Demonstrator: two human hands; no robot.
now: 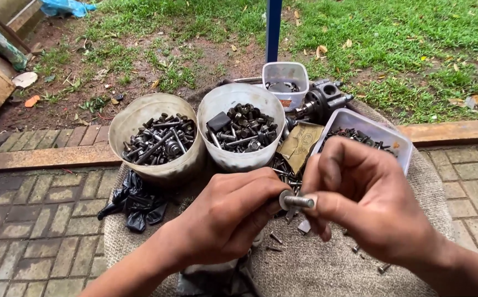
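My left hand [225, 217] and my right hand [365, 201] meet above a burlap mat [327, 269]. Between their fingertips I hold a short metal bolt [298, 202] with a washer or nut at its left end; the left fingers pinch that end, the right fingers grip the shank. Right behind my hands stand two round white tubs, one on the left [140, 118] and one in the middle [230, 99], both full of dark bolts and nuts.
A rectangular white tub [379, 127] of fasteners stands at the right, a smaller one [285, 72] behind. A dark metal machine part [321, 102], a black plastic bag [134, 203], a cardboard scrap [299, 143], loose screws on the mat, brick paving, grass, a blue pole [273, 27].
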